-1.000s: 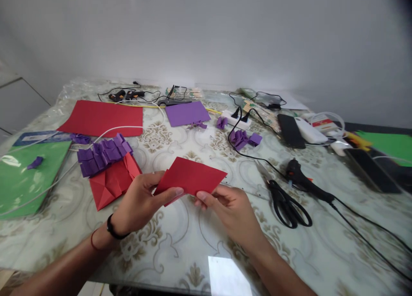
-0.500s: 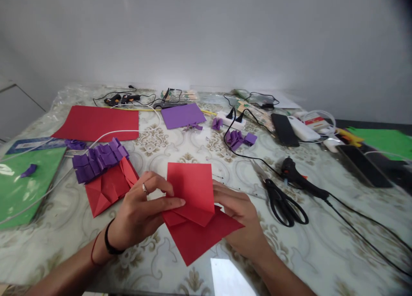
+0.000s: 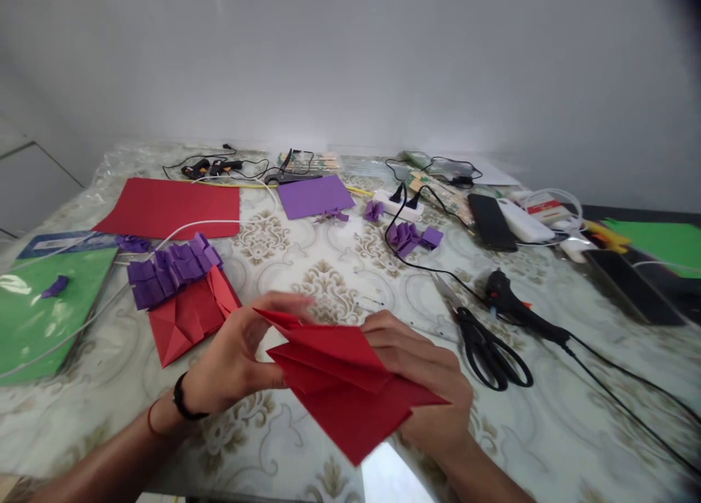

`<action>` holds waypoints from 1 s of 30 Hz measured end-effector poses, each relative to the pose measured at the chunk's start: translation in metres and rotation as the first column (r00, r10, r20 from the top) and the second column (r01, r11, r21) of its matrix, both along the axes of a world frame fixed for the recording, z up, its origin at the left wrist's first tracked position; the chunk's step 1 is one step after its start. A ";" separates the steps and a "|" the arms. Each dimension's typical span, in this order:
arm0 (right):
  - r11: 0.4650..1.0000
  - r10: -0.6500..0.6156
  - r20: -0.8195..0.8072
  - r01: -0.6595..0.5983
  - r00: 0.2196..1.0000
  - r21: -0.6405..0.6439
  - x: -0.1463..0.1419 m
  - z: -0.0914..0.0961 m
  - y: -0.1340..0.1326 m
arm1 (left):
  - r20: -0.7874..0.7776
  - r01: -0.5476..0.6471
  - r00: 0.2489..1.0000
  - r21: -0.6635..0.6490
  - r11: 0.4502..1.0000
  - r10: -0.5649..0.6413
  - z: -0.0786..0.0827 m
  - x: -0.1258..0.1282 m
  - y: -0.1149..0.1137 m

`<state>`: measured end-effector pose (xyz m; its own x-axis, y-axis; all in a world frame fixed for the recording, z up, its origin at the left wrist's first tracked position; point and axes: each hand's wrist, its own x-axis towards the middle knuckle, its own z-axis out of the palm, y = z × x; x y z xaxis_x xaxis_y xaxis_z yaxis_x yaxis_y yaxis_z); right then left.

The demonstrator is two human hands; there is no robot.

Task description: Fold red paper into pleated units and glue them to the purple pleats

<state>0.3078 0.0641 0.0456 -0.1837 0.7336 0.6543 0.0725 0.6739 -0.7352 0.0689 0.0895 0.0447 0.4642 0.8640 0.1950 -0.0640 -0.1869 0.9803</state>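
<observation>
A folded red paper piece point(image 3: 350, 393) is held above the table, its layered folds and pointed corners tilted toward me. My right hand point(image 3: 421, 364) grips it from the right, with fingers bent over its upper edge and a corner jutting out past them. At its left side is my left hand point(image 3: 235, 357), thumb and fingers spread apart around the left corners; the thumb tip meets the paper's edge and the fingers are blurred. Just beyond my left hand lies a red folded paper piece point(image 3: 191, 317) topped by a row of purple folded paper point(image 3: 175, 269).
On the right lie black-handled scissors point(image 3: 487, 350) and a black glue gun point(image 3: 520, 309) with its cord. Purple paper pieces point(image 3: 408, 238) sit near a white power strip point(image 3: 397, 205). Farther back are a red sheet point(image 3: 169, 207) and a purple sheet point(image 3: 315, 196); green paper point(image 3: 66, 291) is left.
The red paper has tipped and turned, its upright square panel now seen nearly edge-on. My left fingers have come off its fold and spread; my right hand has come further around its edge.
</observation>
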 end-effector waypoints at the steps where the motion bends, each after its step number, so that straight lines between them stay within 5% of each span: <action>1: 0.999 -0.023 -0.004 0.022 1.000 -0.047 -0.001 0.001 -0.001 | 0.012 0.000 1.000 -0.013 1.000 0.000 0.001 0.001 -0.002; 7: 0.881 -0.132 0.083 0.155 0.988 -0.447 -0.010 0.007 -0.006 | -0.055 -0.166 0.985 -0.076 0.983 0.163 0.007 0.013 -0.009; 11: 0.772 -0.178 0.077 0.187 0.981 -0.607 -0.013 0.003 -0.006 | -0.070 -0.151 0.987 -0.150 0.977 0.142 0.003 0.019 -0.009; 18: 0.679 -0.162 0.083 0.172 0.983 -0.714 -0.015 -0.004 -0.004 | -0.114 -0.185 0.979 -0.124 0.975 0.171 -0.003 0.022 -0.008; 30: 0.644 -0.287 0.101 0.270 0.953 -0.716 -0.014 -0.007 -0.003 | -0.184 -0.223 0.965 -0.216 0.951 0.184 -0.002 0.013 -0.001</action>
